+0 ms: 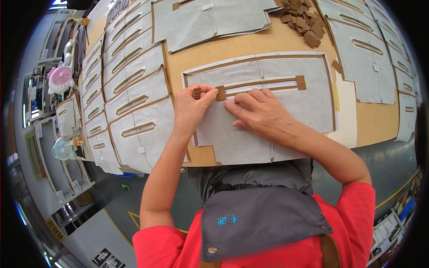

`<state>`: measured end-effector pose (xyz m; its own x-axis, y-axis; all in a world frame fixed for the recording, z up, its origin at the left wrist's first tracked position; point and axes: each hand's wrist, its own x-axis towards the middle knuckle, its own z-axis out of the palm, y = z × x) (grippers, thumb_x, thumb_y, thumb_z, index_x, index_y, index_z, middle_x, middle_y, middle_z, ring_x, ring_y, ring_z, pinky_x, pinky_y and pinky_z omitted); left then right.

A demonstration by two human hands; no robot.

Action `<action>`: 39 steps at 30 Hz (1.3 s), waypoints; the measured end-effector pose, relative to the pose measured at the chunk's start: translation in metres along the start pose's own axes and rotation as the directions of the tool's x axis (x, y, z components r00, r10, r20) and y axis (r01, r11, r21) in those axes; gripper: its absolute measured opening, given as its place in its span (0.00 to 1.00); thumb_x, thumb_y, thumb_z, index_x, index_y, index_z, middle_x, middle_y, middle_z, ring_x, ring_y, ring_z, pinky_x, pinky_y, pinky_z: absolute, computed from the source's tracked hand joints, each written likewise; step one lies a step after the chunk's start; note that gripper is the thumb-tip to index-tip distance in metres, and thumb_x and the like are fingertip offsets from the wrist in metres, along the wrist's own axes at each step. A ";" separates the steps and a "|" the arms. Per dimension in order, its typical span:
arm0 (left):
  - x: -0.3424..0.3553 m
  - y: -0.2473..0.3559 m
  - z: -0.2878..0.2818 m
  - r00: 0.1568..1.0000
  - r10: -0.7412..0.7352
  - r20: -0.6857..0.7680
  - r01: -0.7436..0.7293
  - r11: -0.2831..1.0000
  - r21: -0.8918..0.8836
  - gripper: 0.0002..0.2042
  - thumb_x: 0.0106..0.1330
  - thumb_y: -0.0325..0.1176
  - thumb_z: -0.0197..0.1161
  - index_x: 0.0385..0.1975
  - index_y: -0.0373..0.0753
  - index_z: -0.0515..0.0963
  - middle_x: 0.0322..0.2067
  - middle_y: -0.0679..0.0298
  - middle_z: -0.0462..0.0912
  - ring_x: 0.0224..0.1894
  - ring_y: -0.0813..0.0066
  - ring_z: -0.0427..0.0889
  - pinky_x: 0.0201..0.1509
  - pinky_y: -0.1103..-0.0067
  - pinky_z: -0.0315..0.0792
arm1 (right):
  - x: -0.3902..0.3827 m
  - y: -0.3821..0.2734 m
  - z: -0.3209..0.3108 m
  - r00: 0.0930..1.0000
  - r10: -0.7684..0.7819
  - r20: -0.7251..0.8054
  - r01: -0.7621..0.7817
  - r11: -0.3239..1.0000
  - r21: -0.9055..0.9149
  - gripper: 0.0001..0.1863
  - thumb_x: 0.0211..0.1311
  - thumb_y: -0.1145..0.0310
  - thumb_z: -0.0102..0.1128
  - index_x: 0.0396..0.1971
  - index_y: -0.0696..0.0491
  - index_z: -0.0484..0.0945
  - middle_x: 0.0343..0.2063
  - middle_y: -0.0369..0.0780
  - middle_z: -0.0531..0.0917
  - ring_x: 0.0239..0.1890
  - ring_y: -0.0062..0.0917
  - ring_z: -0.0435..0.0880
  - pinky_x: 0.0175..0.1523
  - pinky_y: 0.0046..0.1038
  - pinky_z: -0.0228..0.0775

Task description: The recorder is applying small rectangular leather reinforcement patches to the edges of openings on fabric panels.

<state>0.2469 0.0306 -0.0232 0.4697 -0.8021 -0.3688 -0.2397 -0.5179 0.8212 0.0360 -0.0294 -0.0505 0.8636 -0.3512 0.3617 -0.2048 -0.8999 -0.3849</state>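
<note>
The left hand (190, 105) holds a small brown piece (196, 93); the right hand (263, 115), loosely bent, touches the gray panel (241, 140).

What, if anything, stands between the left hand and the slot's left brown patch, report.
Nothing visible: the left hand reaches the left edge of the brown patch; the right hand lies lower right, not between them.

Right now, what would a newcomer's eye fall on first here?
Most likely the grey panel at the centre: the left hand, with a brown piece tucked in it, is at the brown tab left of a slot, the right hand beside it. The bright red shirt at the lower edge stands out next, then the heap of brown pieces at upper right and the pink-and-white fan at far left.
</note>
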 end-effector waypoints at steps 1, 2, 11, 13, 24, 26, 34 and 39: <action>0.000 -0.001 0.000 1.000 0.001 0.004 -0.001 1.000 -0.008 0.07 0.61 0.32 0.71 0.33 0.35 0.85 0.26 0.73 0.83 0.27 0.90 0.74 0.31 0.88 0.66 | 0.001 -0.001 0.001 1.000 -0.001 0.000 0.001 1.000 -0.001 0.25 0.55 0.56 0.67 0.52 0.51 0.76 0.42 0.36 0.74 0.47 0.28 0.73 0.49 0.32 0.65; 0.000 0.000 0.000 1.000 0.001 0.003 -0.001 1.000 -0.009 0.07 0.61 0.32 0.71 0.33 0.35 0.85 0.26 0.73 0.83 0.27 0.90 0.74 0.31 0.88 0.66 | 0.003 -0.002 0.002 1.000 0.000 -0.008 0.000 1.000 0.001 0.27 0.55 0.55 0.67 0.53 0.51 0.76 0.42 0.35 0.74 0.47 0.28 0.73 0.49 0.32 0.65; 0.000 -0.002 0.001 1.000 0.016 0.000 -0.016 1.000 0.007 0.08 0.61 0.33 0.71 0.33 0.35 0.83 0.24 0.73 0.82 0.26 0.90 0.73 0.30 0.88 0.66 | 0.007 -0.002 0.008 1.000 0.027 -0.007 -0.027 0.999 -0.024 0.33 0.53 0.53 0.67 0.58 0.54 0.75 0.41 0.35 0.73 0.45 0.28 0.71 0.50 0.33 0.64; 0.001 0.000 0.001 1.000 0.024 -0.007 -0.023 0.999 0.044 0.08 0.61 0.33 0.71 0.32 0.36 0.82 0.22 0.74 0.79 0.26 0.89 0.72 0.30 0.88 0.66 | 0.007 -0.002 0.008 1.000 0.025 -0.004 -0.025 0.999 -0.029 0.33 0.53 0.53 0.68 0.57 0.54 0.75 0.42 0.35 0.72 0.45 0.28 0.71 0.50 0.33 0.64; 0.004 0.003 0.000 0.997 0.075 0.016 -0.076 0.993 0.089 0.10 0.61 0.34 0.72 0.31 0.36 0.80 0.22 0.74 0.77 0.25 0.88 0.71 0.29 0.85 0.66 | 0.009 -0.006 0.006 1.000 0.026 -0.001 -0.026 0.998 -0.055 0.27 0.58 0.58 0.67 0.56 0.54 0.76 0.41 0.36 0.73 0.44 0.28 0.72 0.47 0.34 0.65; 0.002 -0.001 0.000 0.996 0.089 0.023 -0.090 0.991 0.102 0.10 0.61 0.34 0.72 0.31 0.36 0.80 0.22 0.74 0.77 0.25 0.87 0.70 0.29 0.84 0.66 | 0.007 -0.002 0.004 1.000 0.005 -0.014 -0.005 1.000 0.003 0.27 0.58 0.61 0.68 0.57 0.54 0.76 0.42 0.37 0.74 0.43 0.29 0.73 0.48 0.34 0.66; -0.031 -0.032 0.010 0.736 0.675 -0.056 -0.555 0.648 0.521 0.14 0.69 0.38 0.64 0.54 0.51 0.83 0.22 0.65 0.70 0.22 0.68 0.71 0.26 0.74 0.68 | -0.062 0.041 -0.060 0.912 0.370 -0.175 -0.362 0.929 0.075 0.26 0.61 0.71 0.67 0.61 0.51 0.76 0.46 0.42 0.76 0.45 0.34 0.75 0.49 0.33 0.71; -0.037 -0.028 0.016 0.752 0.658 0.036 -0.517 0.555 0.652 0.17 0.68 0.40 0.64 0.57 0.55 0.81 0.24 0.66 0.70 0.23 0.68 0.74 0.25 0.71 0.70 | -0.085 0.048 -0.070 0.869 0.474 -0.143 -0.478 0.878 0.010 0.26 0.62 0.71 0.66 0.61 0.50 0.76 0.45 0.41 0.76 0.46 0.35 0.74 0.50 0.33 0.71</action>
<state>0.2228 0.0701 -0.0389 0.1652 -0.9547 0.2477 -0.9297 -0.0669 0.3621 -0.0798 -0.0606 -0.0407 0.5872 -0.7689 0.2531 -0.5883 -0.6201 -0.5191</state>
